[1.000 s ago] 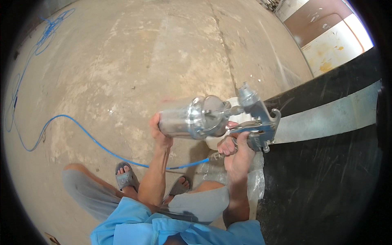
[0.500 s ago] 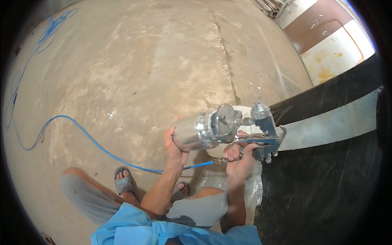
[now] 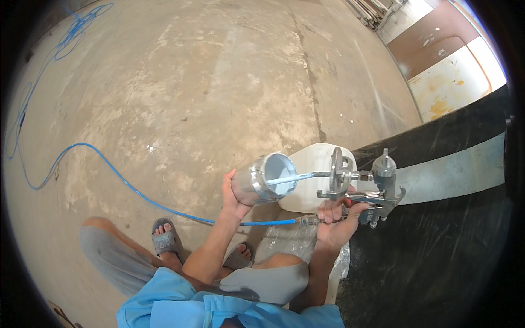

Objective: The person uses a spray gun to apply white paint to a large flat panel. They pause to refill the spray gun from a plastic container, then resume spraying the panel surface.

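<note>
Above the white jerrycan (image 3: 311, 169), the left hand (image 3: 235, 192) grips the detached metal cup (image 3: 265, 177) while the right hand (image 3: 336, 221) clasps the spray gun (image 3: 366, 188).

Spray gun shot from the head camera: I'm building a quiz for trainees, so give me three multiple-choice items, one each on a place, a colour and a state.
1. Where does the left hand grip?
A. the metal cup
B. the white jug
C. the hose

2. What colour is the hose on the floor?
A. red
B. blue
C. black

3. How is the cup relative to the spray gun?
A. screwed on
B. off, with the pickup tube reaching into its mouth
C. lying on the floor

Key: 1 A, fingers wrap the cup's base. 2 B, it shows blue against the concrete. 3 B, the cup's open mouth shows, clear of the lid.
</note>
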`<state>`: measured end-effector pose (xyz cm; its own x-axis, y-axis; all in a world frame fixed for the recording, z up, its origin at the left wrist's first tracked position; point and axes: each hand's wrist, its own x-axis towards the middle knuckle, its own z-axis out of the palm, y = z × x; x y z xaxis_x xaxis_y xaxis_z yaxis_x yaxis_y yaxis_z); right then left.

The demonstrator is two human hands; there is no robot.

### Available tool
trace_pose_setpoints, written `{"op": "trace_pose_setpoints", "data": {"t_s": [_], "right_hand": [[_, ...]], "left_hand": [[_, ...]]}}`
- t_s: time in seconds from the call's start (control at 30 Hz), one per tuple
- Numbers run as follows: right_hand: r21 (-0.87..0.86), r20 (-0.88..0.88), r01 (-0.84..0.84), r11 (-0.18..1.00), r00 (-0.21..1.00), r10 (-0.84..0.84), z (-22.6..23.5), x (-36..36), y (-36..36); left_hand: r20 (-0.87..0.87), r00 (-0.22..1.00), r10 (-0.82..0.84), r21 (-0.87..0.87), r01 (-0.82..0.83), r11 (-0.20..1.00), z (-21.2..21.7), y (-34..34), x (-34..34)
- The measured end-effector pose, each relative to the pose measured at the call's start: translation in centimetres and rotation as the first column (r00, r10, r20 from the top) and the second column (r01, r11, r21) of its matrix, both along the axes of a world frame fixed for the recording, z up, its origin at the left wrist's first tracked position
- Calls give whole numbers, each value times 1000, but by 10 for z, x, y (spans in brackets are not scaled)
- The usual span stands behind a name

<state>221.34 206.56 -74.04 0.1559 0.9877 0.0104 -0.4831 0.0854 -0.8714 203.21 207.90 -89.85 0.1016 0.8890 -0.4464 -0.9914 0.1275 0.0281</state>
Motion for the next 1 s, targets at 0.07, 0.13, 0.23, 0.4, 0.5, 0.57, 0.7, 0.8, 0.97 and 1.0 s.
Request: {"op": "trace_pose_setpoints", "data": {"t_s": [0.07, 0.13, 0.23, 0.4, 0.5, 0.57, 0.7, 0.8, 0.97, 1.0], "right_hand": [[-1, -26, 36, 999, 999, -36, 1, 1, -2], [10, -47, 92, 996, 995, -92, 4, 2, -4], [-11, -108, 213, 977, 971, -213, 7, 4, -6], [-30, -124, 234, 972, 964, -236, 7, 6, -10], [95, -138, 51, 994, 990, -37, 1, 9, -10], [113, -141, 38, 993, 990, -22, -6, 11, -8], [154, -377, -35, 987, 922, 91, -25, 9, -6], [-88, 0, 342, 936, 939, -343, -39, 5, -8], [85, 213, 7, 996, 977, -25, -52, 6, -14], [87, 237, 15, 996, 971, -36, -53, 8, -14]], "left_hand": [[56, 998, -40, -43, 43, 998, -6, 0, -4], [54, 996, -71, 80, 66, 995, -11, -1, -7], [85, 995, -57, 93, 49, 994, -20, -3, -9], [191, 981, 20, 76, -35, 996, -46, -3, -15], [242, 970, -18, 131, -14, 991, -62, -1, -13], [105, 990, -90, 179, 70, 981, -67, -1, -10], [107, 992, -64, 193, 43, 980, -65, -4, -7], [126, 992, -29, 118, 14, 993, -59, -6, -11], [55, 998, -32, 0, 32, 999, -57, -2, -19], [59, 998, -39, 12, 38, 999, -58, -2, -20]]}}
